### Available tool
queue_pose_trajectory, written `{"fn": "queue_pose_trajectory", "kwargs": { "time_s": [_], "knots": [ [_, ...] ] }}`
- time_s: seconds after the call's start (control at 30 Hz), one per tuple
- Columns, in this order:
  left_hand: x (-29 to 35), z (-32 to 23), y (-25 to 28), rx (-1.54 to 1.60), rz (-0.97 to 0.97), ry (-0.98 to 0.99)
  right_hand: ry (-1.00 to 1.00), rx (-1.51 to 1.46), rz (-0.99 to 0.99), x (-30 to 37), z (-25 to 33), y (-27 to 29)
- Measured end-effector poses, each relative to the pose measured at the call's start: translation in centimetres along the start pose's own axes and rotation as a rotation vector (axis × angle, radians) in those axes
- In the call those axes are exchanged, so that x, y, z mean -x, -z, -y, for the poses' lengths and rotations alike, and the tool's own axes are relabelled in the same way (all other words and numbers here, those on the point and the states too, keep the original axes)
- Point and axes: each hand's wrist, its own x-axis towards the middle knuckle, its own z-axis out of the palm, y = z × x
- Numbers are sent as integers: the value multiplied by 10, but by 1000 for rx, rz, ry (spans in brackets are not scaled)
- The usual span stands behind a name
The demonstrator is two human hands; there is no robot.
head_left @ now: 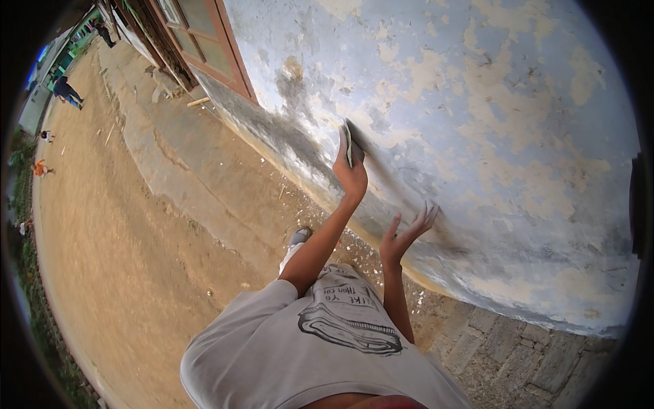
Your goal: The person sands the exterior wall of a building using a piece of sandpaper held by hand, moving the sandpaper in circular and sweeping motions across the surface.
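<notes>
The left hand point(351, 176) is curled about a thin, flat, dark pad point(349, 145), which stands edge-on to the view at the peeling wall point(436, 129); the right hand point(407, 236) has its fingers spread, grips nothing visible, and reaches to the wall, contact being undeterminable. The pad appears light and somewhat flexible, probably with a gritty face that should not slip readily. It is best held across its back, thumb and fingers on opposite edges, the face left free.
</notes>
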Motion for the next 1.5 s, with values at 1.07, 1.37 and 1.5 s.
{"fn": "queue_pose_trajectory", "kwargs": {
  "time_s": [1.07, 1.37, 1.5],
  "knots": [
    [40, 5, -8, -216, 314, -21, 33, 2, 32, 0, -5, -4],
    [-46, 22, -8, 33, 13, 283, -9, 60, 42, 2, 0, -4],
    [0, 20, -22, -107, 157, 82, 13, 73, -7, 0, 2, -18]
  ]
}}
